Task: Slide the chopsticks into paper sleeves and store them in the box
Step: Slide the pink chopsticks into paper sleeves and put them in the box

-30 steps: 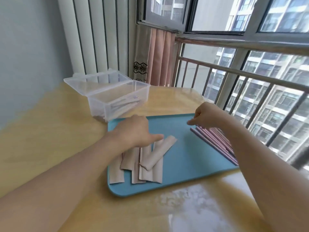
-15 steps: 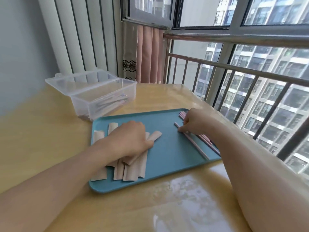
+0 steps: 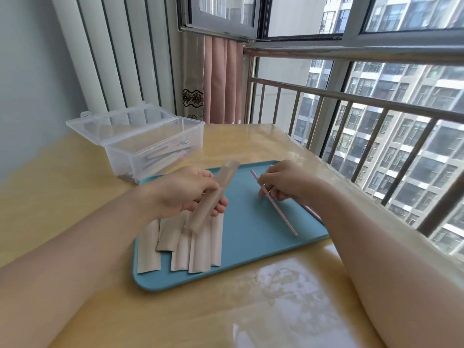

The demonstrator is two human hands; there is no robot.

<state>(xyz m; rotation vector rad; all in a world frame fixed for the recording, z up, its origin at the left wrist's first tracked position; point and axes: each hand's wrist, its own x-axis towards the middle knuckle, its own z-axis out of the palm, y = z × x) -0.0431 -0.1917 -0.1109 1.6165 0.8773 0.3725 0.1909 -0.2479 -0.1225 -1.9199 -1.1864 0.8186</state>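
My left hand (image 3: pixel 185 190) grips a beige paper sleeve (image 3: pixel 213 197), lifted off the blue tray (image 3: pixel 251 234) and slanting up to the right. Below it, several more paper sleeves (image 3: pixel 190 243) lie fanned out on the tray's left half. My right hand (image 3: pixel 286 180) pinches a pink chopstick (image 3: pixel 276 205) near its far end; the long end slopes down toward the tray's near right edge. More pink chopsticks lie mostly hidden behind my right forearm. The clear plastic box (image 3: pixel 155 146) stands open at the back left with sleeved chopsticks inside.
The tray sits on a glossy yellow table (image 3: pixel 75 197). A metal window railing (image 3: pixel 376 104) runs along the table's right side, and a pink curtain (image 3: pixel 221 79) and a white ribbed wall panel stand behind the box.
My left hand has picked one sleeve up off the pile. My right hand has lifted a single chopstick away from the bundle at the tray's right.
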